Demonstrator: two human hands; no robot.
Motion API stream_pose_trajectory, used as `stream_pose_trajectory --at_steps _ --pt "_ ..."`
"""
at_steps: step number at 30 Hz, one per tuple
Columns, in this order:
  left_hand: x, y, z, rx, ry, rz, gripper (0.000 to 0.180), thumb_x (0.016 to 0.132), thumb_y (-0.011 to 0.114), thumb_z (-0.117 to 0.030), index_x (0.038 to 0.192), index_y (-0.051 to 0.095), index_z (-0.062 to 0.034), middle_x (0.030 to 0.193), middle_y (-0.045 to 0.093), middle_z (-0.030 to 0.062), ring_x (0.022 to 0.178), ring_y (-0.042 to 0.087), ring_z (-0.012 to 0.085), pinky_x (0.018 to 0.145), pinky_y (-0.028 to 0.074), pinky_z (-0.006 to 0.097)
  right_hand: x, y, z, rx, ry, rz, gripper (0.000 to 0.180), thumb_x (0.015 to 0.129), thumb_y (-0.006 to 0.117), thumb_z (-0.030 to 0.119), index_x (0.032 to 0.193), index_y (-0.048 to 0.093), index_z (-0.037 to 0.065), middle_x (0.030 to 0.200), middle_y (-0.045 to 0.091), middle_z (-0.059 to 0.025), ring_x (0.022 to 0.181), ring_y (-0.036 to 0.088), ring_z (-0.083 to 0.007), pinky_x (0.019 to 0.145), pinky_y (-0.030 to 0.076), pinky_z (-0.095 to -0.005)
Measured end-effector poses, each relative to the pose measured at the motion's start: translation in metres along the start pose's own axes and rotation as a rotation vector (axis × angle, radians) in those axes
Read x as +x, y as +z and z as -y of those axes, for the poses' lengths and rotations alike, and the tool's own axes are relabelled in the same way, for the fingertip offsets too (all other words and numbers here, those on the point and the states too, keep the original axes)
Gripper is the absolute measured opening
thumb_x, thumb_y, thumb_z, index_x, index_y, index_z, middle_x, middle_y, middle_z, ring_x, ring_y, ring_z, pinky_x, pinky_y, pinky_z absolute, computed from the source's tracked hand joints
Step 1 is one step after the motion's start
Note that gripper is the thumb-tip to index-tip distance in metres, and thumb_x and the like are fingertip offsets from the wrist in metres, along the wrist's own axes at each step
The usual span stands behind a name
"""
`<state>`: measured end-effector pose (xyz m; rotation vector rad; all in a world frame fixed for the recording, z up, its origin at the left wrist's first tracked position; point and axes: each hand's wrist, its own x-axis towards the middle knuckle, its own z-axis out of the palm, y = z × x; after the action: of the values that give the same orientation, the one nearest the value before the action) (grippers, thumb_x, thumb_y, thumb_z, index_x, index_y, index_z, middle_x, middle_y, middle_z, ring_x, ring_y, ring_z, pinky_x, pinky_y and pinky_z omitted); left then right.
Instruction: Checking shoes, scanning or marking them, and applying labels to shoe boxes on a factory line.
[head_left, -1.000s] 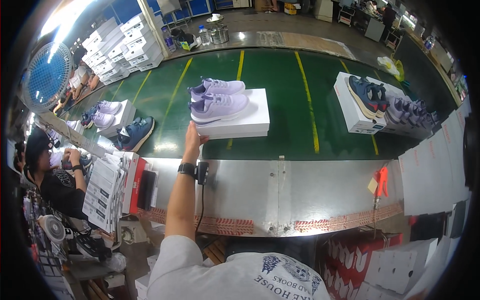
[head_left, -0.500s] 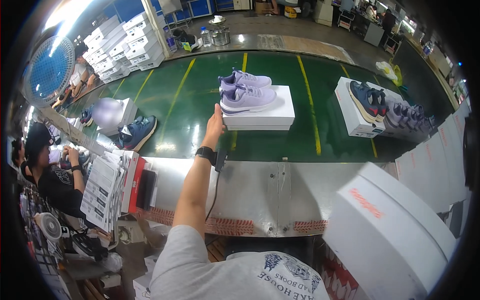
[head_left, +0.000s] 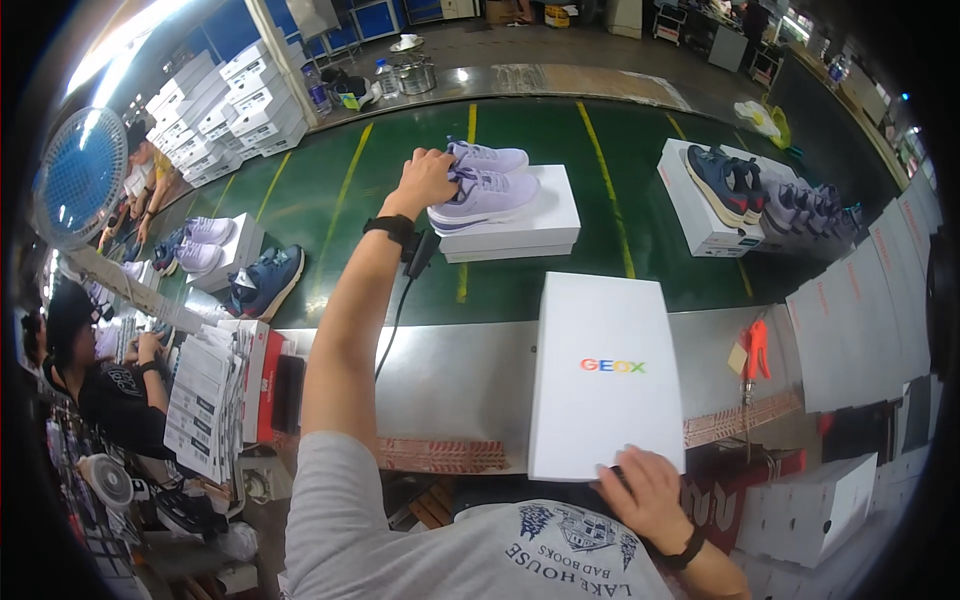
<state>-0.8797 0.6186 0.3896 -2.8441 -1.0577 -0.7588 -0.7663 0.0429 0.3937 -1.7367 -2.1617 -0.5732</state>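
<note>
A pair of lavender sneakers [head_left: 492, 195] rests on a closed white shoebox [head_left: 540, 228] on the green conveyor belt. My left hand [head_left: 428, 180] has its fingers curled round the heel end of the sneakers, at the box's left; the grip's underside is hidden. Another white shoebox [head_left: 606, 370], with coloured lettering on its lid, is over the steel ledge in front of me. At its near edge, my right hand [head_left: 650, 495] holds it, fingers on the lid and thumb out of sight.
Navy sneakers [head_left: 722, 185] top a white box at the right, beside more lavender shoes. Navy sneakers [head_left: 268, 280] lie on the belt at left. A stack of label sheets [head_left: 205, 390] stands left, near a co-worker [head_left: 110, 350]. An orange-handled tool [head_left: 756, 350] hangs at the ledge's right.
My left hand has gone from the box's left side up to the sneakers' heels. The white shoebox has swung in from the lower right onto the ledge, and my right hand has come into view.
</note>
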Motion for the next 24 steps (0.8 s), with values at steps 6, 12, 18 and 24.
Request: stream_pose_trajectory --at_steps 6,12,18,24 --pt "0.022 0.014 0.028 0.233 -0.102 0.305 0.041 0.075 0.069 -0.038 0.107 0.074 -0.0127 0.112 0.072 0.016 0.111 0.066 0.0369 0.089 0.054 0.052 0.006 0.008 -0.043 0.178 0.086 0.04 0.029 0.083 0.073 0.015 0.112 0.069 0.012 0.112 0.068 -0.008 0.103 0.066 -0.0266 0.086 0.052 -0.0418" --pt "0.036 0.007 -0.011 0.212 -0.172 0.325 0.035 0.076 0.067 -0.026 0.106 0.076 -0.0101 0.106 0.075 0.0167 0.105 0.07 0.0355 0.088 0.057 0.047 -0.057 0.042 -0.243 -0.148 0.854 -0.076 0.038 0.09 0.068 0.017 0.125 0.06 0.003 0.114 0.065 -0.0226 0.105 0.06 -0.0456 0.09 0.05 -0.05" --pt "0.043 -0.002 -0.023 -0.362 -0.48 0.107 0.041 0.08 0.064 -0.025 0.111 0.073 0.0 0.107 0.073 0.0235 0.103 0.072 0.0375 0.087 0.058 0.045 -0.17 0.121 -0.348 -0.062 1.233 0.123 0.066 0.093 0.068 0.036 0.146 0.046 0.004 0.124 0.061 -0.0285 0.113 0.059 -0.0485 0.094 0.049 -0.0523" --pt "0.048 -0.069 -0.097 -1.164 -0.721 0.082 0.04 0.095 0.056 -0.012 0.131 0.059 0.0049 0.122 0.068 0.0168 0.102 0.072 0.0291 0.081 0.06 0.042 -0.178 0.116 -0.352 -0.1 1.202 0.075 0.057 0.101 0.059 0.027 0.151 0.042 0.004 0.13 0.059 -0.029 0.113 0.059 -0.0477 0.099 0.048 -0.0481"
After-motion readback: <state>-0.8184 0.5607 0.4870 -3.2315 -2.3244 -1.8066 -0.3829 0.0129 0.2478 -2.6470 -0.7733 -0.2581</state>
